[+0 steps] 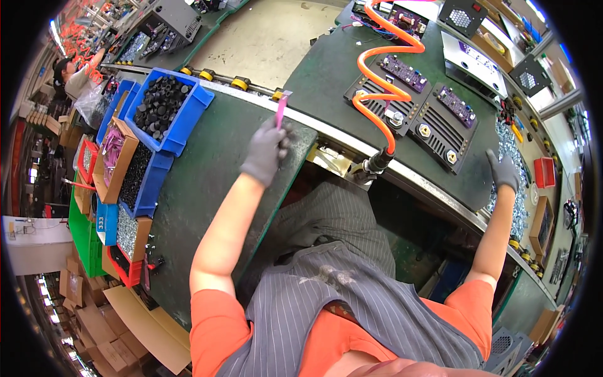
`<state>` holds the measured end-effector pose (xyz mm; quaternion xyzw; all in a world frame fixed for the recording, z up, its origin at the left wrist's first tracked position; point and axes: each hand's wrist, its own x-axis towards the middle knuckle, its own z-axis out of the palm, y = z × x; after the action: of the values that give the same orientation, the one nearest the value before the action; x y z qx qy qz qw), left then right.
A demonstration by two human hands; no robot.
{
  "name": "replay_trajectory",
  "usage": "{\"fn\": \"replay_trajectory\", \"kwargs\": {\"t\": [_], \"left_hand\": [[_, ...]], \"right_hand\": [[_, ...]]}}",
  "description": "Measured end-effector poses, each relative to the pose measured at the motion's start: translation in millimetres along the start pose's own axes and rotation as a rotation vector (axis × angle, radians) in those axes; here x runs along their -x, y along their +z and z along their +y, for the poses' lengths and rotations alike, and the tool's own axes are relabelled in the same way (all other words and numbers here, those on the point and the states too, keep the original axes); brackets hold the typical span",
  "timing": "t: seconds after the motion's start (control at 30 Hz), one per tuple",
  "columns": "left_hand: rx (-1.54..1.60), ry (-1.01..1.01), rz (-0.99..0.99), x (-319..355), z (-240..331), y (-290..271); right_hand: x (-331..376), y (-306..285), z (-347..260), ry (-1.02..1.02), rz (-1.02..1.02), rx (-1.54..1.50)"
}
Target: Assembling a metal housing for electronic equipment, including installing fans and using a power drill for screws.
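My left hand (267, 151), in a grey glove, is closed on a thin pink strip (282, 113) that sticks up from the fingers and has a pale tip. It is over the green tabletop (207, 169). At the right, my gloved right hand (504, 172) has its thumb apart from its fingers and reaches to a long heap of small shiny metal parts (510, 135). I see nothing held in it. Between the hands lie two black slotted metal panels (449, 135), each with a purple circuit board (455, 107) and brass-coloured fittings.
An orange coiled hose (389, 53) hangs over the panels, ending in a black tool (379, 161). Blue bins (200, 103) of black parts and a cardboard box (119, 169) of pink strips stand at left. A metal rail (339, 139) edges the bench. Another person (75, 75) is far left.
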<state>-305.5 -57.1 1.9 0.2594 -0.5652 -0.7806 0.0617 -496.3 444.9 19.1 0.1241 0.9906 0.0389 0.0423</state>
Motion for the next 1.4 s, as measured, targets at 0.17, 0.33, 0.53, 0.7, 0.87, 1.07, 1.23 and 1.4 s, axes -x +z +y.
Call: {"fn": "replay_trajectory", "kwargs": {"t": [0.17,0.33,0.53,0.7,0.87,1.07,1.23,1.4], "left_hand": [[0.064,-0.098,0.038,35,-4,-58],[-0.184,-0.023,0.107,41,-10,-66],[-0.006,-0.030,0.153,34,-11,-63],[-0.242,0.004,0.113,37,1,-52],[-0.388,0.031,0.128,26,25,-45],[-0.875,0.251,0.156,-4,46,-43],[-1.246,0.361,0.252,-17,79,-19],[-1.235,0.470,0.225,-39,103,-16]], "right_hand": [[-29,84,60,-0.099,-0.095,-0.167],[-4,56,6,-0.131,-0.141,-0.156],[29,27,-70,-0.237,0.078,-0.261],[27,22,-140,-0.362,-0.645,-1.757],[39,24,-208,-0.590,-0.623,-1.418],[39,25,-258,-0.772,-0.738,-1.554],[54,2,-290,-0.656,-0.923,-1.489],[38,-2,-330,-0.891,-0.805,-1.295]]}}
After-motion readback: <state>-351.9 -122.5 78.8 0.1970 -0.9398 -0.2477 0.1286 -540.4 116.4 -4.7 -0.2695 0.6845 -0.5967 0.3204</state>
